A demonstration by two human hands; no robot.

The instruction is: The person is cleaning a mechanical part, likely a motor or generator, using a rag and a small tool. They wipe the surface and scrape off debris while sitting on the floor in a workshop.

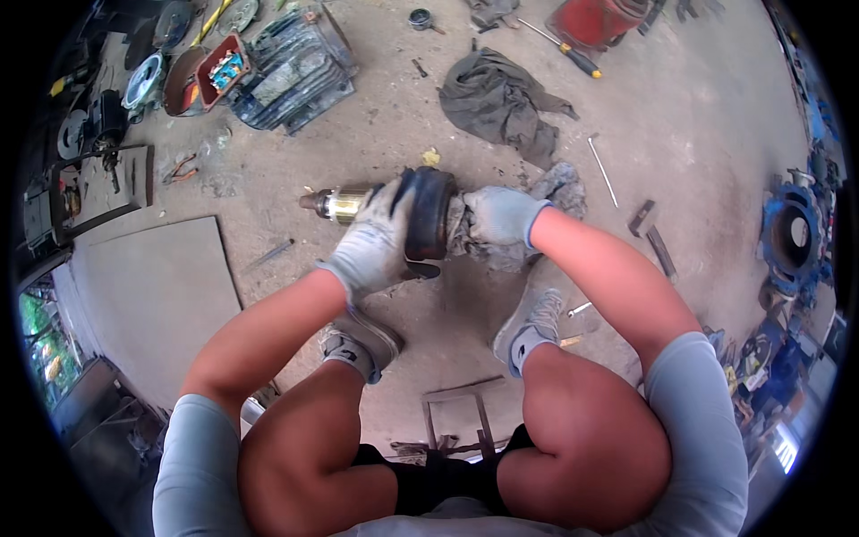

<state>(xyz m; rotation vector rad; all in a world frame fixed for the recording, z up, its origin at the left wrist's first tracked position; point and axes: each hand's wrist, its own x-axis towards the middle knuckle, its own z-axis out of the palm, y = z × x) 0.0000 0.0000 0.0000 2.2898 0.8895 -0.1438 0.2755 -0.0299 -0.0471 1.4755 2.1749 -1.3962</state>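
Note:
A machine part like a motor rotor point(431, 215) lies across in front of my feet, with a thick black drum and a shiny brass-coloured end point(344, 205) pointing left. My left hand point(376, 237), in a grey-white work glove, is closed around it just left of the drum. My right hand point(503, 216), gloved too, is clenched on a crumpled grey rag point(562, 186) at the drum's right side. The rag covers that end of the part, and some of it spreads out behind and below my fist.
Beyond lies a dark cloth point(501, 103). A ribbed motor housing point(291, 72) stands far left, pliers point(185, 167) nearer. On the right are a screwdriver point(582, 61), a metal rod point(603, 172) and a hammer point(653, 234). A flat board point(161, 286) lies left, a small frame point(461, 391) between my legs.

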